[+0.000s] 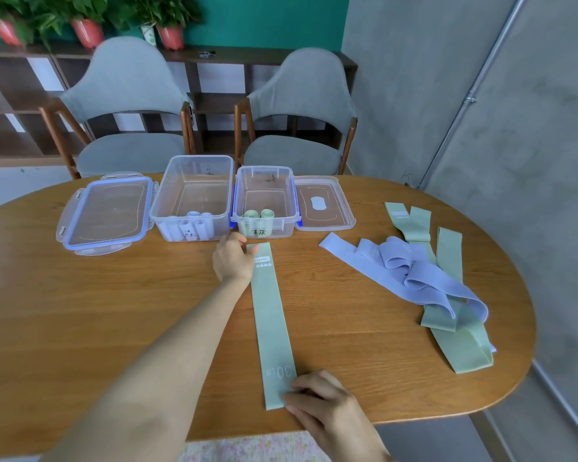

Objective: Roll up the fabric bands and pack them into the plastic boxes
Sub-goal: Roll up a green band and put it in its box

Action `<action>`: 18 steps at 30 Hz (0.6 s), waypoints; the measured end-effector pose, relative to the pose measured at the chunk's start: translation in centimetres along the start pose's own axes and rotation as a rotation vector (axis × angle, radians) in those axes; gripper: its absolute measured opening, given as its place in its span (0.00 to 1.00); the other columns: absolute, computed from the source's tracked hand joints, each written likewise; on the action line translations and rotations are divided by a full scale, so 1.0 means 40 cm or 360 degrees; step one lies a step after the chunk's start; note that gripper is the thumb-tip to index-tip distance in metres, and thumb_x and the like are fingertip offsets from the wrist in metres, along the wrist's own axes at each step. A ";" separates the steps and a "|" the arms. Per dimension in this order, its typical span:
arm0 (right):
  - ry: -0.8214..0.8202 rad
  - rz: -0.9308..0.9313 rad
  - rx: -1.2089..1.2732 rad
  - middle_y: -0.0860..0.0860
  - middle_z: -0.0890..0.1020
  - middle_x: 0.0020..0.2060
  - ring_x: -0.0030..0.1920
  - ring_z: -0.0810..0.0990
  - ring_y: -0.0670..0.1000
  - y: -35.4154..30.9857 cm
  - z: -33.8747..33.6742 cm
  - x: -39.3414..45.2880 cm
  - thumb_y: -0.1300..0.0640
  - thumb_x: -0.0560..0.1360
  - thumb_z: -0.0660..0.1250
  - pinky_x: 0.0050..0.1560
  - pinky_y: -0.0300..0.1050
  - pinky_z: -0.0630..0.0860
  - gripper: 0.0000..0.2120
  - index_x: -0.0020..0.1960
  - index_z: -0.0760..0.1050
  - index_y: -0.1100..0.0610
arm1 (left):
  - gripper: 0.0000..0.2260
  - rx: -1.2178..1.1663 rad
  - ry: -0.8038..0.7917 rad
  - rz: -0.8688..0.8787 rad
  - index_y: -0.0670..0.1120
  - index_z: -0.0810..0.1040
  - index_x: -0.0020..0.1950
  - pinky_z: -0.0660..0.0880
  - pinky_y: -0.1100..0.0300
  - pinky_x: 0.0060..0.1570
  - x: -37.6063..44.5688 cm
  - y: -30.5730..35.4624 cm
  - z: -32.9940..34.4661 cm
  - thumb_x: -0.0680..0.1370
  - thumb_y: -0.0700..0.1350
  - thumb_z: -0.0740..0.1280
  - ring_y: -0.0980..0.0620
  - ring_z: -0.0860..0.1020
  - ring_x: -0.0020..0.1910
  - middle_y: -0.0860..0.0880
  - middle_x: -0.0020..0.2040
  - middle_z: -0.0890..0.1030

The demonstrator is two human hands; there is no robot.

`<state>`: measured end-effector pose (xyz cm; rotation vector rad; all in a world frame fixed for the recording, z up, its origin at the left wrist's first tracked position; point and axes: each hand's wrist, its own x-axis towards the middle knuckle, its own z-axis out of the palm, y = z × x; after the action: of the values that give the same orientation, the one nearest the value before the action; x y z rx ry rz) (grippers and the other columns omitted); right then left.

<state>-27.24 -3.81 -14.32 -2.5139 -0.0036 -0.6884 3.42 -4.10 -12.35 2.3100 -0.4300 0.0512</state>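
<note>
band flat btwn hands: left far end, right near end.

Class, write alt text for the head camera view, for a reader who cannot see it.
A person's left hand and right hand hold a green band flat by its ends on a wooden table. Beyond it stand two open plastic boxes holding rolled bands; a pile of loose bands lies to the right.

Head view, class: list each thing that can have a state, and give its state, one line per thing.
Green band: flat, unrolled, held at both ends.
Left hand: pinches far end.
Right hand: grips near end.
Larger box: open, holds pale rolls.
Smaller box: open, holds green rolls.
Two lids: off, on table.
Loose bands: piled, unrolled.
</note>
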 end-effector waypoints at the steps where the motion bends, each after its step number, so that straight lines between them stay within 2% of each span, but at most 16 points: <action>1: -0.0009 0.0010 0.0015 0.45 0.77 0.52 0.51 0.75 0.45 -0.001 -0.001 -0.001 0.55 0.76 0.69 0.49 0.37 0.75 0.04 0.50 0.79 0.51 | 0.10 -0.0003 -0.0002 0.0007 0.44 0.78 0.49 0.76 0.51 0.49 -0.003 -0.001 -0.004 0.73 0.48 0.72 0.46 0.77 0.49 0.46 0.49 0.78; 6: -0.0008 0.0059 0.0026 0.44 0.76 0.52 0.51 0.74 0.44 -0.014 -0.004 -0.005 0.57 0.76 0.69 0.49 0.34 0.72 0.04 0.50 0.80 0.51 | 0.06 0.0043 -0.0083 0.0088 0.45 0.79 0.52 0.76 0.53 0.48 -0.031 -0.010 -0.022 0.76 0.44 0.67 0.46 0.77 0.53 0.47 0.51 0.81; 13: 0.0021 0.0016 -0.0028 0.45 0.76 0.50 0.48 0.76 0.48 -0.012 0.002 -0.006 0.58 0.76 0.69 0.47 0.39 0.74 0.03 0.49 0.80 0.53 | 0.14 0.0125 -0.0276 0.0121 0.46 0.76 0.63 0.74 0.53 0.54 -0.069 0.011 -0.023 0.79 0.46 0.63 0.44 0.75 0.59 0.44 0.58 0.79; 18: 0.0028 -0.0037 -0.0064 0.49 0.78 0.48 0.47 0.76 0.49 -0.012 0.007 -0.005 0.58 0.77 0.67 0.46 0.40 0.75 0.05 0.50 0.80 0.56 | 0.17 0.0287 -0.0388 0.0231 0.45 0.71 0.69 0.69 0.52 0.62 -0.068 0.025 -0.020 0.80 0.47 0.61 0.45 0.70 0.66 0.45 0.64 0.76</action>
<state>-27.35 -3.23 -14.41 -2.5496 -0.0133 -0.7271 0.60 -3.39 -11.57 2.4683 -0.7437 -0.1271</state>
